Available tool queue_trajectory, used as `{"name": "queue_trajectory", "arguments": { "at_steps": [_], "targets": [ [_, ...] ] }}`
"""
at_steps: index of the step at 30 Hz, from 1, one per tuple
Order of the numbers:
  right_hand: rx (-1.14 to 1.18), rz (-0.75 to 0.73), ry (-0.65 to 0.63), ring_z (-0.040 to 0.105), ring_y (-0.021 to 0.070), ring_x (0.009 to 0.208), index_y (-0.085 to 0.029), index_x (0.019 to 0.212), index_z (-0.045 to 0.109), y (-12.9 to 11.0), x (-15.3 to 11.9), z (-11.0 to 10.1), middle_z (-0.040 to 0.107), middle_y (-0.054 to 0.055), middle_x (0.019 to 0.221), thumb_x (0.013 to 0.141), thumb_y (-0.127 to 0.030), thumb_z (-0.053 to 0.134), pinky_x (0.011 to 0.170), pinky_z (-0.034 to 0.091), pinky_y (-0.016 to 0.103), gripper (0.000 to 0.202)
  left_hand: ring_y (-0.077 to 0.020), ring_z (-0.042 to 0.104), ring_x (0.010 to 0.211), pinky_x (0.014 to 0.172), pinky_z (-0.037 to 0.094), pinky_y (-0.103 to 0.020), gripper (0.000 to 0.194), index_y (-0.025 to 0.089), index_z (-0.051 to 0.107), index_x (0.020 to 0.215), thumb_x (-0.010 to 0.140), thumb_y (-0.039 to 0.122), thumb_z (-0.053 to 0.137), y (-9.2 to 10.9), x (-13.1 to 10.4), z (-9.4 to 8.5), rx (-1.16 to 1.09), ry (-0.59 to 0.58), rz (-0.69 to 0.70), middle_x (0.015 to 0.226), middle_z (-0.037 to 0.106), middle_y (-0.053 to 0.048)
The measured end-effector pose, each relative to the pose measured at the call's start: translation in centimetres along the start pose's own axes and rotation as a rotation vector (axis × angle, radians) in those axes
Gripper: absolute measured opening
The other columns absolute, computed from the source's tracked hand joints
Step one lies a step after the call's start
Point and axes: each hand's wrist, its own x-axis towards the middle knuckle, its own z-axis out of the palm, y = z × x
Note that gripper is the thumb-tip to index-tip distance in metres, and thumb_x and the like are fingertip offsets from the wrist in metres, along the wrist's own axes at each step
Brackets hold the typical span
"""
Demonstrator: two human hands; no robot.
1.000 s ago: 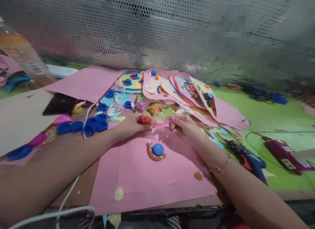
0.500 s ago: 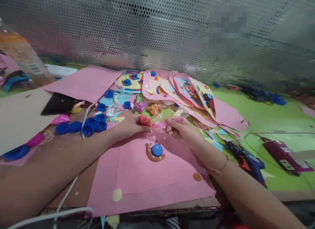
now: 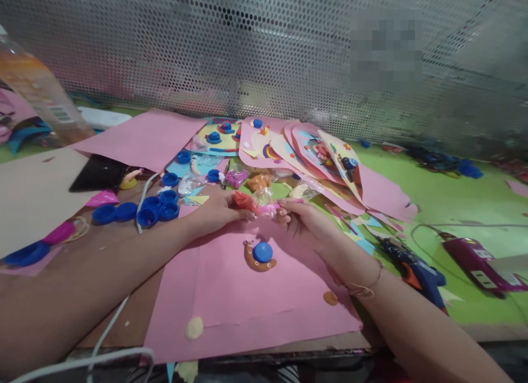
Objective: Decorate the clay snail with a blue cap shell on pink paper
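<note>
My left hand point(image 3: 231, 210) is closed on a small clear plastic bag of red clay point(image 3: 244, 200). From the right, my right hand point(image 3: 295, 214) pinches a thin pink stick point(image 3: 270, 208), whose left end reaches the clear mouth of the bag; whether the tip touches the clay cannot be made out. Below both hands lies a pink sheet point(image 3: 231, 295). On it sits a brown clay snail shape point(image 3: 252, 261) with a blue bottle cap point(image 3: 263, 251) set in its curve. A flattened brown clay piece point(image 3: 330, 298) and a cream disc point(image 3: 194, 328) rest near the sheet's lower edge.
Several blue caps point(image 3: 150, 207) lie left of the sheet, beside a white cable point(image 3: 144, 199). Finished paper cards point(image 3: 297, 146) fan out behind. At right are a blue glue gun point(image 3: 421, 276) and a purple power strip point(image 3: 470, 259). A perforated metal panel point(image 3: 247, 53) stands behind.
My right hand has shifted slightly and turned with the pink stick. Clear plastic now stands up more around the stick's left end. My left hand stays nearly still.
</note>
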Motion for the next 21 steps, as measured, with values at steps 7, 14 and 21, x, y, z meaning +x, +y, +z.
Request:
{"name": "queue_trajectory", "arguments": {
  "at_steps": [7, 14, 21],
  "targets": [
    [0.044, 0.01, -0.022, 0.038, 0.0032, 0.046, -0.015, 0.067, 0.057, 0.02, -0.1, 0.34, 0.043, -0.006, 0.052, 0.072, -0.009, 0.054, 0.042, 0.033, 0.013, 0.008, -0.0157, 0.062, 0.074, 0.079, 0.052, -0.032, 0.008, 0.014, 0.067, 0.071, 0.064, 0.016, 0.071, -0.52, 0.23, -0.09, 0.015, -0.033, 0.024, 0.074, 0.068, -0.001],
    [0.135, 0.04, 0.014, 0.039, 0.0024, 0.044, -0.013, 0.072, 0.06, -0.23, -0.09, 0.25, 0.045, -0.006, 0.051, 0.072, -0.007, 0.055, 0.042, 0.038, 0.01, 0.007, -0.0182, 0.064, 0.08, 0.082, 0.053, -0.034, 0.013, 0.015, 0.069, 0.074, 0.064, 0.02, 0.074, -0.47, 0.18, -0.19, 0.0, -0.055, 0.029, 0.079, 0.071, -0.003],
    [0.171, 0.008, -0.011, 0.041, 0.0017, 0.043, -0.013, 0.071, 0.059, -0.22, -0.03, 0.18, 0.046, -0.006, 0.051, 0.076, -0.007, 0.054, 0.043, 0.038, 0.009, 0.01, -0.017, 0.065, 0.075, 0.075, 0.054, -0.03, 0.01, 0.013, 0.069, 0.074, 0.066, 0.018, 0.072, -0.39, 0.28, -0.23, -0.009, -0.061, 0.062, 0.079, 0.072, -0.005]
  ]
}}
